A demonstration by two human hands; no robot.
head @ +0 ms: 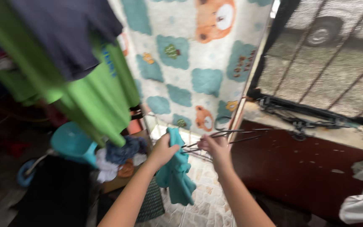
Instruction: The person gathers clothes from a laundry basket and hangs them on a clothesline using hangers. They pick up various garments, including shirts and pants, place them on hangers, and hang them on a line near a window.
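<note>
— While the left hand (pixel 163 149) closes around the top of a teal cloth (pixel 176 173), where does the rest of that cloth go?

— It hangs down from the fist, loose and crumpled, over the tiled floor (pixel 206 206) between the 2 forearms. The fingers are curled tight on the fabric.

— And the right hand (pixel 215 147)?

— Its fingers are bent around a bunch of thin dark wire hangers (pixel 232 135), which stick out level toward the right, just beside the left hand. I cannot tell how many hangers there are.

— What surrounds them?

— Straight ahead hangs a pale blanket (pixel 190 54) with teal clouds and orange bears. To the left, up high, a green shirt (pixel 97 101) hangs with a dark navy garment (pixel 70 33) in front of it. Below those sits a teal tub (pixel 72 143), and next to it a heap of mixed clothes (pixel 120 157). On the right runs a dark red low wall (pixel 299 168) with a ledge, where more dark hangers (pixel 299 117) lie under a meshed window (pixel 328 54).
</note>
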